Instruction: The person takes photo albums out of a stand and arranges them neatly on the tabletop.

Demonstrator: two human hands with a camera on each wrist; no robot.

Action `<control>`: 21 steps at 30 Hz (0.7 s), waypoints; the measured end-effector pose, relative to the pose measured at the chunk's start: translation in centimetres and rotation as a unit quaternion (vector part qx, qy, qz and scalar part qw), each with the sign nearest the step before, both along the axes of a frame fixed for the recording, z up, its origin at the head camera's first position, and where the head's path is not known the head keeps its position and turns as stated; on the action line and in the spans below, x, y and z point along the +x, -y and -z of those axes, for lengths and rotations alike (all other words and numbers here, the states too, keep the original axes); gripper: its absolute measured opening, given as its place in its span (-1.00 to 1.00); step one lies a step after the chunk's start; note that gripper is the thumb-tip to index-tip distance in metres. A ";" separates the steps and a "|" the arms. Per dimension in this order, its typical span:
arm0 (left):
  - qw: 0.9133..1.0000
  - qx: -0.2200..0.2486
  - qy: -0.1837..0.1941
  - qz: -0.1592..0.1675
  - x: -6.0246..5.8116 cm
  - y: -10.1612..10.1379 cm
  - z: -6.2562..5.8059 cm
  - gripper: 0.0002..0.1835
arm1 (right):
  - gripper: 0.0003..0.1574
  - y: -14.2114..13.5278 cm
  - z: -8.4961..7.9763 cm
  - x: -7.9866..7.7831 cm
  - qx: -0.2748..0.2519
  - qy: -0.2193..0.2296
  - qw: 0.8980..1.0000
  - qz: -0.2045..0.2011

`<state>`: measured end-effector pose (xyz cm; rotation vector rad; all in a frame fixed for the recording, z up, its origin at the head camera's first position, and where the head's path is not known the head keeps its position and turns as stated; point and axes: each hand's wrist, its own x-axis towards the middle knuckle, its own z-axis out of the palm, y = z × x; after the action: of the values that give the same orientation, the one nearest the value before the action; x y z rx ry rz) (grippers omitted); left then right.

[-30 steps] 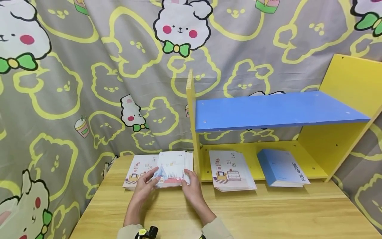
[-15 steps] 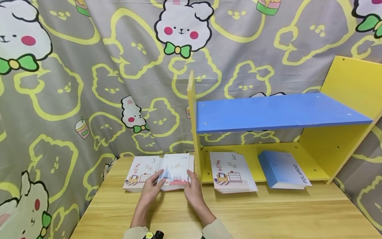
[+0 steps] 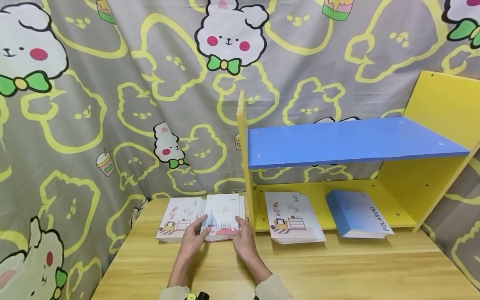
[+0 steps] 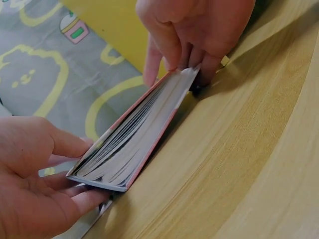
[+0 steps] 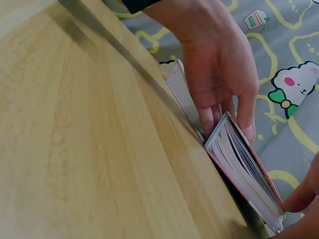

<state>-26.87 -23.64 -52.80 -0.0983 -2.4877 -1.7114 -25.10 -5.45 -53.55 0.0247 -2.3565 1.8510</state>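
Observation:
My left hand (image 3: pixel 193 237) and right hand (image 3: pixel 245 241) grip opposite sides of a white book (image 3: pixel 222 214) with a blue tent and a red strip printed on its cover. Both thumbs lie at the front cover while the fingers reach round to the back, as the left wrist view shows of the book (image 4: pixel 132 134). Its page edges face the front of the table, leaves fanned slightly apart, low over the wood. Just left of it lies a white book (image 3: pixel 176 223) with a yellow armchair picture. Pale book edges (image 3: pixel 241 206) peek out on its right.
A yellow shelf side panel (image 3: pixel 245 166) stands right beside the right hand. The shelf unit has a blue board (image 3: pixel 348 139); a white armchair book (image 3: pixel 292 214) and a blue POLAROID book (image 3: pixel 356 212) lie on its bottom board, jutting over the front edge. A patterned curtain (image 3: pixel 202 100) hangs behind.
Both hands have shifted the tent book slightly right, so it now lies beside the armchair book on the left instead of overlapping it. The other books stay put.

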 end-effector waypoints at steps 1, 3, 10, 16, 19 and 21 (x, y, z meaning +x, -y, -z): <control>1.000 0.001 0.001 -0.005 0.1 0.0 0.1 -0.49 | -0.33 0.0 0.1 0.0 0.003 -0.002 1.000 -0.003; 1.000 0.008 0.006 -0.016 0.0 0.0 0.3 -0.49 | -0.33 0.1 0.2 0.0 0.006 -0.008 1.000 -0.006; 0.999 0.019 0.017 -0.022 -0.4 -0.2 0.4 -0.48 | -0.35 0.2 0.3 -0.3 0.023 -0.013 1.000 0.004; 0.999 0.023 0.004 -0.022 -0.3 -0.4 0.9 -0.48 | -0.36 0.5 0.6 -0.2 0.069 -0.018 0.997 0.007; 0.999 0.019 -0.008 -0.029 -0.3 -0.4 1.1 -0.49 | -0.36 0.7 0.7 -0.1 0.078 -0.026 0.997 0.003; 0.999 0.011 -0.021 -0.034 -0.4 -0.5 1.2 -0.51 | -0.36 0.8 0.7 -0.1 0.078 -0.029 0.997 -0.001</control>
<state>-27.24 -23.17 -53.97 -0.0463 -2.4124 -1.6907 -25.21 -6.24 -54.21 0.0949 -2.4559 1.6387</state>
